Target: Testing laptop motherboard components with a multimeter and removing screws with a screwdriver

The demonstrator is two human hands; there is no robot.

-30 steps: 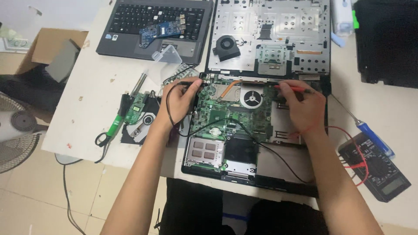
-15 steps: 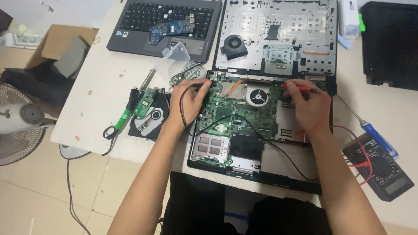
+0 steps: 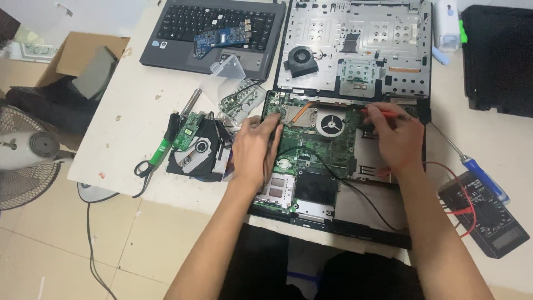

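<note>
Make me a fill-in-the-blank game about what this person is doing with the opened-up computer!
1. The right hand holds a thin probe whose colour is ____.
2. Both hands work over the green ____ inside the opened laptop base.
3. The screwdriver lying by the multimeter has a ____ handle.
4. The left hand holds a probe with a ____ wire.

Missing words: red; circuit board; blue; black

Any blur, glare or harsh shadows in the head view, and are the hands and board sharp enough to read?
Head view: soft, even lighting with only faint shadows; no strong glare on the white table. The left hand, right hand and green motherboard are fairly sharp, though fine parts stay unreadable. The multimeter is dark and low in detail.
</note>
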